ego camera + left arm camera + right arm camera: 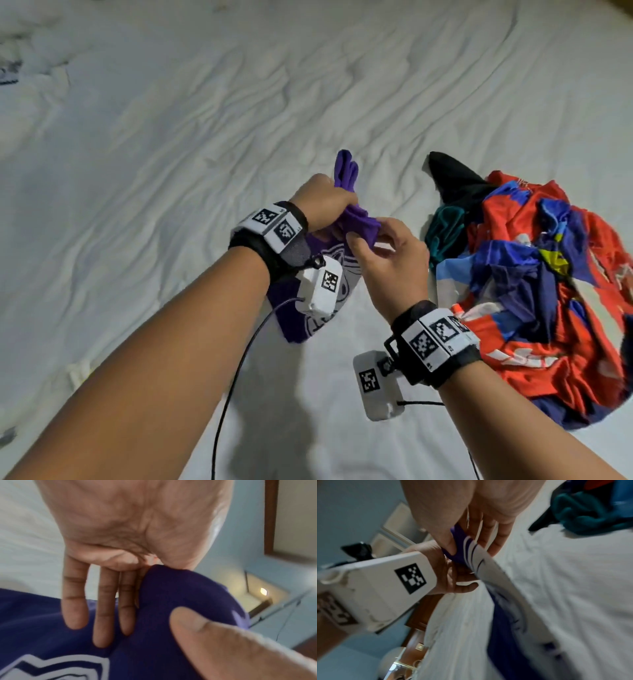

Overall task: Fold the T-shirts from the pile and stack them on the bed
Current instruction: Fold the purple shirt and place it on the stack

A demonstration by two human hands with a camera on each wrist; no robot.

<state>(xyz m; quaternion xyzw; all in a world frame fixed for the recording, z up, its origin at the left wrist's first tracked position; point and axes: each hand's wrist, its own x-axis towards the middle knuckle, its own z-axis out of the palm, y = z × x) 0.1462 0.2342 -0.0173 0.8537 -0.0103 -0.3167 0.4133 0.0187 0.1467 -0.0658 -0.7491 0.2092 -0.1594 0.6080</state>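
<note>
To my right on the white bed (239,102) sits the pile of T-shirts (534,294) — red, blue and navy cloth tumbled together, with a teal piece (445,222) and a black piece (455,181) poking out at its far left edge. It lies close beside my right hand (394,263) but does not touch the shirt I am working on. The sheet is creased all over; at the far left edge of the bed there is a rumpled heap of white bedding (30,58). White camera boxes hang under both my wrists, and the left one (318,287) hides part of the print on the purple T-shirt (359,222). That shirt is between my hands, in front of me and near the middle of the bed. My left hand (322,202) is clenched around a bunched part of it, and a purple end sticks out above my fist, pointing away from me. My right hand's grip is a pinch — thumb and fingers closed on the fabric just beside the left fist. From the two hands the rest of the shirt hangs down and toward me onto the sheet, so its long axis runs roughly from far to near, white print facing up. In the left wrist view my three outer fingers (102,608) lie straight against the purple cloth.
</note>
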